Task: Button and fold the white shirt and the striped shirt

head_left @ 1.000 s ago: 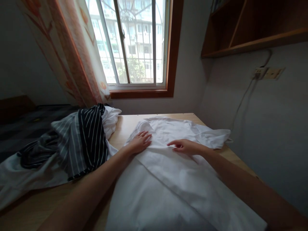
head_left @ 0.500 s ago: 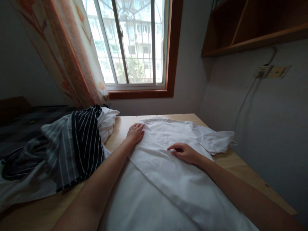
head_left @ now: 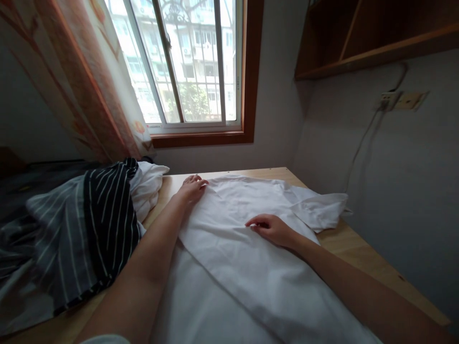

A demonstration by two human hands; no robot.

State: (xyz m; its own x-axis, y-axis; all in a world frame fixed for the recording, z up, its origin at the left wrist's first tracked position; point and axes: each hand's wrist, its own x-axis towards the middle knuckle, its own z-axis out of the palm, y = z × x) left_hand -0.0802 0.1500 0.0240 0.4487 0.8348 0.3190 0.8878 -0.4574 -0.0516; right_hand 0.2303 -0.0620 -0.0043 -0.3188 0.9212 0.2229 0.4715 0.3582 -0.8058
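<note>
A white garment lies spread over a wooden table, with a sleeve sticking out on the right. At its far left edge is my left hand, fingers bent over the cloth; whether they pinch it is too small to tell. My right hand rests on the middle of the garment, thumb and fingers apart in a loose curve, holding nothing. Wrinkles run across the cloth near it.
To the left is a heap of striped black and grey cloth beside white cloth. Behind the table are a window and a curtain. A wooden shelf and a wall socket are at the right.
My left hand has shifted left and slightly away along the garment's edge, and the cloth edge there lies farther left. My right hand has barely moved. The view has turned a little.
</note>
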